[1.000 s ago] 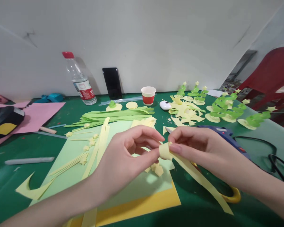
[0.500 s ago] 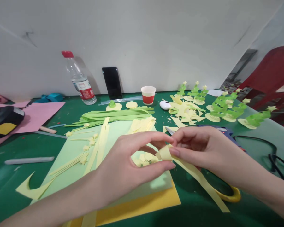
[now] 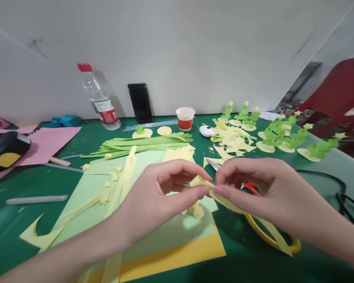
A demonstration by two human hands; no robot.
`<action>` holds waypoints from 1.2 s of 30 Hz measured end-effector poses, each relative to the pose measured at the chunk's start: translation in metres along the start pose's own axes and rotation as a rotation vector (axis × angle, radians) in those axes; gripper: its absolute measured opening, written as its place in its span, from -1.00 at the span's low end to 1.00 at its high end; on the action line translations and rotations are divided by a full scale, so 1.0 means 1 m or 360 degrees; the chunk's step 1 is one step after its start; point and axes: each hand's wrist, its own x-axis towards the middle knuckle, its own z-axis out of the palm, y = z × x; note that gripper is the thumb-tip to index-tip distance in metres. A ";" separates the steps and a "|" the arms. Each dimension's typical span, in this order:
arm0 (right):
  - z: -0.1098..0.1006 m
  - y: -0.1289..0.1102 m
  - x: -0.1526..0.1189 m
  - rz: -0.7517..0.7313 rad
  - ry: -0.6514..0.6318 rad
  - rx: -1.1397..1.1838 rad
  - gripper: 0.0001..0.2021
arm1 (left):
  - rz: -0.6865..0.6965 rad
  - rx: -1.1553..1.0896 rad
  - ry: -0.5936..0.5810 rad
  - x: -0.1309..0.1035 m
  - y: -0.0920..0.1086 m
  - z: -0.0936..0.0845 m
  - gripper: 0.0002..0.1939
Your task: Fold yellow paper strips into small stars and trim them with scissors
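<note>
Between the fingertips of my left hand (image 3: 165, 196) is the looped end of a pale yellow paper strip (image 3: 267, 226). My right hand (image 3: 250, 188) pinches the same strip just beside the loop, and its long tail runs down to the right beneath that hand. Under my left fingers, small folded yellow paper pieces (image 3: 197, 211) lie on light green paper (image 3: 153, 236). Scissors with yellow handles (image 3: 296, 245) lie partly hidden below my right hand. Left of my left hand are thin paper strips with small stars (image 3: 104, 197).
Green strips (image 3: 135, 144) lie behind the paper, near a red-and-white cup (image 3: 185, 119), a phone (image 3: 140, 104) and a water bottle (image 3: 103, 106). Yellow scraps (image 3: 233, 135) and green spiral paper plants (image 3: 277, 133) stand at right. A black cable (image 3: 342, 184) curls there.
The strip's loop has turned and narrowed between my fingers. My left hand has drawn slightly left, uncovering some folded pieces. The strip's tail has swung a little to the right.
</note>
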 end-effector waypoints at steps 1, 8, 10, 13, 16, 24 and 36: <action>0.001 0.001 0.000 -0.0006 -0.0002 -0.0015 -0.84 | -0.0025 -0.0002 -0.0025 0.000 -0.001 -0.001 -0.96; -0.001 0.004 0.000 0.0025 -0.0079 -0.0113 -0.83 | -0.0217 -0.0044 -0.0103 0.004 0.000 -0.002 -0.92; -0.003 0.004 0.000 0.0076 -0.0119 -0.0091 -0.83 | -0.0330 -0.0121 -0.0140 0.005 0.001 -0.003 -0.93; -0.007 0.002 0.001 0.0184 -0.0166 -0.0058 -0.84 | -0.0449 -0.0301 -0.0187 0.004 0.002 -0.006 -0.90; -0.011 0.001 0.003 0.0244 -0.0243 -0.0079 -0.85 | -0.0473 -0.0397 -0.0197 0.005 0.001 -0.009 -0.88; -0.019 -0.002 0.002 0.0155 -0.0442 -0.0293 -0.83 | -0.0348 -0.0518 -0.0235 0.007 -0.005 -0.012 -0.89; -0.004 -0.002 -0.001 0.0139 -0.0441 -0.0180 -0.79 | -0.0492 -0.0352 -0.0278 0.006 0.004 -0.005 -0.86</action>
